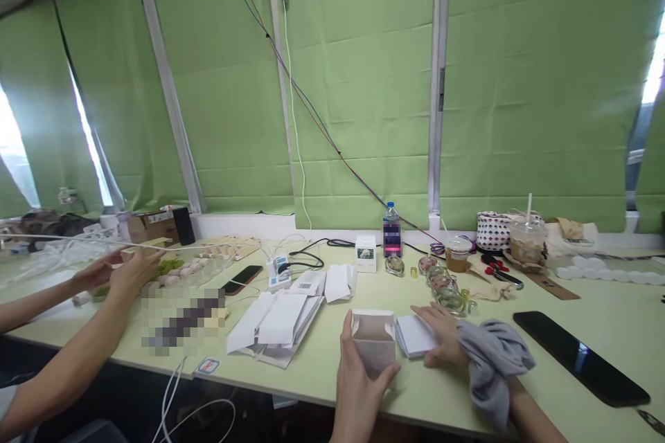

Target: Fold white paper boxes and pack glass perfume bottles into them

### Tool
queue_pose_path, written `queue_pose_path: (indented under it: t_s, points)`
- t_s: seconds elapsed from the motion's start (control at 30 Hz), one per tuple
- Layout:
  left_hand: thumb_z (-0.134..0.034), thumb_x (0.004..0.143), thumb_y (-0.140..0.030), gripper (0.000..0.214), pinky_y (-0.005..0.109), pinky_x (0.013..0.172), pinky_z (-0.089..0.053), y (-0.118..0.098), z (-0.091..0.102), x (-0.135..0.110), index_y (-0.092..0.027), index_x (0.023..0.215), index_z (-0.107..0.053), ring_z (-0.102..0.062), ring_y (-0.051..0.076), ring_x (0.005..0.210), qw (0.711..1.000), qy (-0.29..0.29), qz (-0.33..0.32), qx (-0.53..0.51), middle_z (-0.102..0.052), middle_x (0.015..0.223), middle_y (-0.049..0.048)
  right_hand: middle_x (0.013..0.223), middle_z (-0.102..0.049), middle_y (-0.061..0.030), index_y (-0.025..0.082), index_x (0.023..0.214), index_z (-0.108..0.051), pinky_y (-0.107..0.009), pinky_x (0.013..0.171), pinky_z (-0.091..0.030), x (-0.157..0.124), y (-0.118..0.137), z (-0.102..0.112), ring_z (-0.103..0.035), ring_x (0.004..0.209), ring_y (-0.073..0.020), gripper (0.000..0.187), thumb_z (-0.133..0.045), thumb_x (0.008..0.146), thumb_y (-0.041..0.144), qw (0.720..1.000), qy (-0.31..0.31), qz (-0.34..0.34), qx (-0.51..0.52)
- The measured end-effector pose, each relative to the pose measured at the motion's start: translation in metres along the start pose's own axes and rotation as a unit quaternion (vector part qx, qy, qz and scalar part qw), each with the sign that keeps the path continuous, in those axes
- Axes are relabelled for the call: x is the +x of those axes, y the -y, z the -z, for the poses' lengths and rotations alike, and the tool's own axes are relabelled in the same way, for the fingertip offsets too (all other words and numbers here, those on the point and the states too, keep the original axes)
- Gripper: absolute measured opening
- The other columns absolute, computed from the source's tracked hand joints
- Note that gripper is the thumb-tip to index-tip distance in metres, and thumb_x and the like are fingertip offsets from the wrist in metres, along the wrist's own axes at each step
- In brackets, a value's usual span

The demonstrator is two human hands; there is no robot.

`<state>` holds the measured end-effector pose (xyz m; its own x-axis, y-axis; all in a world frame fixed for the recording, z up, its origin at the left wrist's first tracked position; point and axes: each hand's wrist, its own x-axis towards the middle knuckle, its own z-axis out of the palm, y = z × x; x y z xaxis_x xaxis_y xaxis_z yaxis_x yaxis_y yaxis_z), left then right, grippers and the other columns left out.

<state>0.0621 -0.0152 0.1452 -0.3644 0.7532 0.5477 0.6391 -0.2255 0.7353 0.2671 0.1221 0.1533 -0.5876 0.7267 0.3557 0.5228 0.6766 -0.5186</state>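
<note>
My left hand (pixel 357 381) is wrapped round a small open white carton box (pixel 373 342), holding it upright near the table's front edge. My right hand (pixel 441 339), with a grey sleeve (pixel 491 360) bunched at the wrist, lies with its fingers stretched over a flat white folded card (pixel 413 333) just right of the box. Behind them stand several small glass jars (pixel 441 285).
Flat white carton blanks (pixel 280 322) lie left of the box. A water bottle (pixel 392 230), a small white box (pixel 366 252), drink cups (pixel 526 239), a power strip (pixel 278 273) and phones (pixel 579 358) sit on the pale green table (pixel 613 318). Another person's hands (pixel 122 273) work at the left.
</note>
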Motion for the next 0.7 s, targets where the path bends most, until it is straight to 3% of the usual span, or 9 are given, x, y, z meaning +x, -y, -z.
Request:
queue_pose_path:
  t_s: [0.17, 0.27, 0.37, 0.43, 0.5, 0.57, 0.63, 0.67, 0.7]
  points:
    - [-0.069, 0.070, -0.015, 0.101, 0.043, 0.087, -0.054, 0.007, -0.004, 0.001, -0.023, 0.148, -0.005, -0.060, 0.029, 0.113, 1.000, -0.002, -0.025, -0.008, -0.049, 0.135, 0.0192, 0.106, -0.063, -0.0094, 0.032, 0.119, -0.062, -0.045, 0.090, -0.045, -0.003, 0.005, 0.012, -0.058, 0.099, -0.0321, 0.064, -0.078, 0.058, 0.029, 0.999, 0.030, 0.009, 0.028]
    - [-0.075, 0.065, -0.017, 0.108, 0.050, 0.092, -0.051, 0.002, -0.002, 0.002, -0.022, 0.148, -0.006, -0.052, 0.034, 0.122, 0.998, -0.045, -0.044, 0.017, -0.042, 0.138, 0.0207, 0.109, -0.062, -0.0114, 0.029, 0.120, -0.062, -0.044, 0.091, -0.046, -0.003, 0.008, 0.029, -0.058, 0.103, -0.0325, 0.064, -0.079, 0.059, 0.040, 0.997, 0.040, 0.017, 0.068]
    - [-0.070, 0.072, -0.017, 0.092, 0.059, 0.099, -0.043, -0.009, 0.002, -0.005, -0.022, 0.146, -0.015, -0.036, 0.038, 0.133, 0.975, -0.155, -0.148, 0.058, -0.030, 0.143, 0.0206, 0.122, -0.057, -0.0133, 0.025, 0.124, -0.060, -0.043, 0.095, -0.044, -0.007, 0.018, 0.050, -0.053, 0.112, -0.0340, 0.071, -0.076, 0.061, 0.053, 0.989, 0.031, 0.018, 0.146]
    - [-0.062, 0.076, -0.005, 0.077, 0.052, 0.098, -0.046, -0.015, 0.001, -0.016, -0.026, 0.141, -0.027, -0.042, 0.032, 0.128, 0.942, -0.218, -0.251, 0.049, -0.039, 0.135, 0.0152, 0.131, -0.051, -0.0104, 0.026, 0.129, -0.054, -0.041, 0.097, -0.043, -0.013, 0.029, 0.065, -0.049, 0.119, -0.0326, 0.077, -0.076, 0.062, 0.056, 0.983, 0.046, 0.021, 0.176]
    - [-0.056, 0.074, 0.004, 0.068, 0.039, 0.089, -0.052, -0.021, -0.005, -0.030, -0.028, 0.131, -0.039, -0.055, 0.024, 0.111, 0.928, -0.225, -0.296, 0.024, -0.052, 0.116, 0.0088, 0.137, -0.045, -0.0089, 0.026, 0.134, -0.049, -0.040, 0.099, -0.042, -0.019, 0.041, 0.079, -0.044, 0.125, -0.0312, 0.080, -0.076, 0.063, 0.054, 0.980, 0.088, 0.025, 0.178]
    - [-0.056, 0.077, -0.001, 0.055, 0.033, 0.078, -0.054, -0.026, -0.015, -0.040, -0.029, 0.123, -0.045, -0.061, 0.019, 0.089, 0.953, -0.148, -0.264, -0.014, -0.060, 0.097, 0.0041, 0.140, -0.040, -0.0099, 0.026, 0.136, -0.045, -0.040, 0.101, -0.040, -0.023, 0.051, 0.089, -0.039, 0.129, -0.0315, 0.081, -0.077, 0.065, 0.051, 0.982, 0.104, 0.033, 0.157]
    - [-0.058, 0.082, -0.018, 0.044, 0.030, 0.068, -0.053, -0.033, -0.024, -0.040, -0.028, 0.122, -0.043, -0.060, 0.017, 0.074, 0.979, -0.003, -0.172, -0.113, -0.062, 0.087, 0.0024, 0.141, -0.039, -0.0114, 0.025, 0.136, -0.044, -0.043, 0.104, -0.037, -0.026, 0.060, 0.095, -0.035, 0.131, -0.0327, 0.081, -0.077, 0.066, 0.047, 0.986, 0.100, 0.038, 0.125]
    - [-0.059, 0.083, -0.029, 0.044, 0.029, 0.064, -0.052, -0.037, -0.028, -0.036, -0.027, 0.124, -0.041, -0.060, 0.016, 0.071, 0.973, 0.079, -0.107, -0.189, -0.062, 0.086, 0.0028, 0.140, -0.039, -0.0121, 0.025, 0.136, -0.044, -0.045, 0.106, -0.034, -0.027, 0.063, 0.096, -0.034, 0.132, -0.0331, 0.080, -0.077, 0.065, 0.045, 0.988, 0.096, 0.038, 0.112]
    - [-0.058, 0.083, -0.041, 0.051, 0.029, 0.061, -0.052, -0.042, -0.031, -0.031, -0.026, 0.127, -0.038, -0.060, 0.016, 0.070, 0.948, 0.158, -0.033, -0.275, -0.063, 0.088, 0.0042, 0.138, -0.040, -0.0128, 0.024, 0.136, -0.044, -0.046, 0.107, -0.032, -0.028, 0.066, 0.096, -0.034, 0.131, -0.0331, 0.080, -0.078, 0.065, 0.042, 0.990, 0.095, 0.037, 0.101]
